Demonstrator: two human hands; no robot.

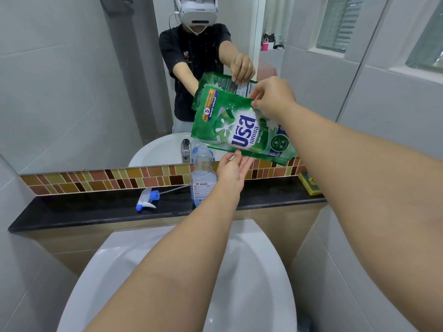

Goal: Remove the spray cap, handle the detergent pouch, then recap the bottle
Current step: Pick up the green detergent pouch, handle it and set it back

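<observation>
Two hands hold the green detergent pouch (242, 130) tilted above the uncapped bottle (202, 178): the right hand (273, 99) pinches its upper corner, the left hand (233, 171) supports its lower edge with loosely open fingers. The spray cap (147, 198) lies left of the bottle on the black ledge (84, 209).

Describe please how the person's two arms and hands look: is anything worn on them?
Both forearms are bare up to the frame edge; no sleeves, gloves, watch, rings or bracelets show. The left hand and the right hand are uncovered. In the mirror, short dark sleeves end above the elbows.
</observation>
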